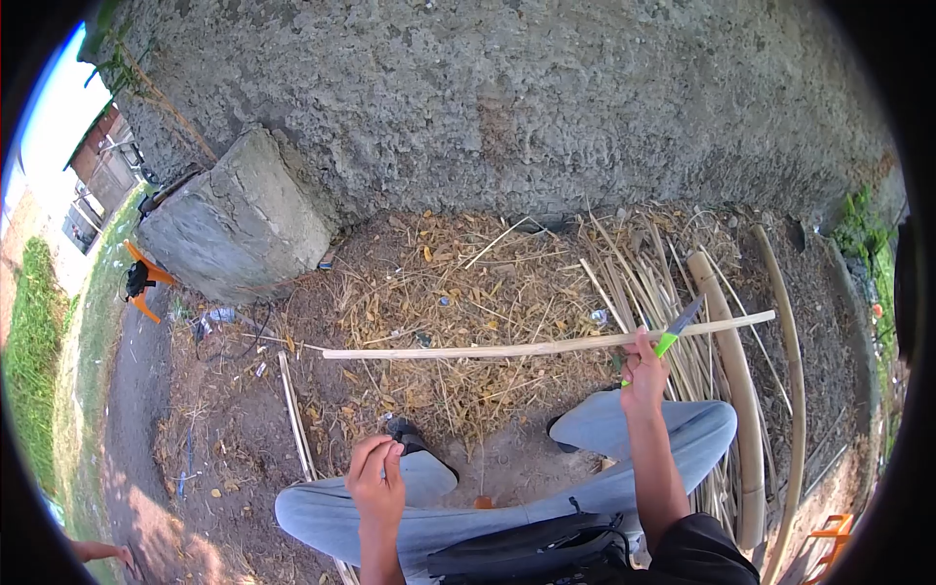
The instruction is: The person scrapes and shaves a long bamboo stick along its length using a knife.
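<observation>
A long pale bamboo strip (pixel 487 351) lies crosswise in front of my knees. My right hand (pixel 643 375) is closed around a knife (pixel 680 327) with a green handle, its blade pointing up and to the right, and the fingers meet the strip there too. My left hand (pixel 377 473) is raised over my left leg, below the strip and apart from it, its fingers bent; whether anything small is between them I cannot make out.
Cut bamboo strips (pixel 639 278) and thick poles (pixel 736 390) lie on the right. A concrete block (pixel 239 219) stands at the left against a rough wall (pixel 487 107). Another person's arm (pixel 97 552) shows at the lower left.
</observation>
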{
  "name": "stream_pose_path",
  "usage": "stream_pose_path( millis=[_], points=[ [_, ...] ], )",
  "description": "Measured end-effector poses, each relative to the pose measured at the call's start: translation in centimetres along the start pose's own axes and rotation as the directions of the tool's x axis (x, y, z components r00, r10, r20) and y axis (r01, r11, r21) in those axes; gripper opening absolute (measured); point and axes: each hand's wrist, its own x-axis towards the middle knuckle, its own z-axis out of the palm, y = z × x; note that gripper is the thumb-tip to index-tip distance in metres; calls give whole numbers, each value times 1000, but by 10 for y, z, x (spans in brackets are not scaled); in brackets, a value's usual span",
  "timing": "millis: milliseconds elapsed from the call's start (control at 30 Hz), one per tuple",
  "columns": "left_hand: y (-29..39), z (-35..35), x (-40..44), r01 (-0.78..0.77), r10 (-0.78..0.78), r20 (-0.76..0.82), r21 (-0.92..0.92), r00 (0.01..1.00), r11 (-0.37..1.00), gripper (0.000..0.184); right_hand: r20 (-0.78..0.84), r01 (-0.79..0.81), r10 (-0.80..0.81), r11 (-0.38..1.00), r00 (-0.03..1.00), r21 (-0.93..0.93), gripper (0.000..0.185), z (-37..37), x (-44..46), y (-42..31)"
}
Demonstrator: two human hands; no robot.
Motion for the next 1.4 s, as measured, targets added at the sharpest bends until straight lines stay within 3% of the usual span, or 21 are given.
stream_pose_path(
  millis=[33, 100, 133, 200, 333, 400, 433, 533, 567, 600, 667, 900, 967, 1100, 1300, 1400],
  points=[
    [-7, -3, -3, 1, -1, -8, 0, 1000, 1000, 15, 8, 2, -2, 1000, 1000, 0, 28, -5, 4, -10],
    [-20, -10, -5, 405, -381, 158, -168, 911, 899, 21, -89, 73, -74, 997, 993, -17, 27, -14, 11, -29],
    [-29, -12, -2, 402, -380, 151, -171, 913, 899, 21, -82, 75, -76, 997, 994, -14, 27, -20, 17, -33],
    [-52, -12, 4, 635, -627, 110, -208, 771, 744, 27, -121, 94, -95, 995, 988, -12, 27, -39, 27, -36],
    [-87, 9, 24, 516, -519, 108, -395, 848, 760, 28, -86, 19, -21, 999, 996, -26, 24, -72, 48, -21],
    [-72, 20, 42, 394, -390, 79, -314, 918, 864, 41, -63, 16, -17, 1000, 998, -7, 20, -86, 56, -9],
    [-82, 26, 48, 414, -393, 131, -272, 910, 869, 53, -42, 6, -7, 1000, 999, -16, 19, -93, 60, -3],
    [-85, 44, 65, 332, -317, 101, -237, 943, 913, 56, 19, -43, 43, 998, 999, 39, 17, -115, 65, 13],
    [-98, 51, 67, 221, -206, 125, -127, 971, 967, 51, 24, -51, 50, 998, 998, 27, 18, -122, 68, 18],
    [-105, 56, 66, 226, -210, 131, -122, 969, 966, 51, 29, -57, 56, 998, 998, 17, 20, -125, 69, 22],
    [-118, 63, 62, 471, -336, 380, -356, 862, 807, 43, 10, -67, 67, 998, 998, 20, 23, -130, 73, 28],
    [-107, 68, 43, 555, -435, 354, -407, 828, 726, 35, 87, -59, 57, 998, 995, 26, 28, -132, 76, 28],
    [-112, 74, 37, 457, -391, 237, -461, 889, 760, 32, 99, -47, 44, 998, 994, 33, 30, -130, 78, 30],
    [-124, 77, 27, 516, -410, 330, -376, 850, 769, 28, 162, -48, 36, 996, 986, 73, 29, -131, 81, 31],
    [-121, 80, 23, 473, -375, 308, -368, 874, 801, 21, 150, -35, 18, 993, 989, 111, 27, -135, 81, 31],
    [-128, 82, 20, 361, -292, 234, -352, 927, 864, 19, 154, -31, 11, 991, 988, 131, 29, -133, 80, 30]
  ],
)
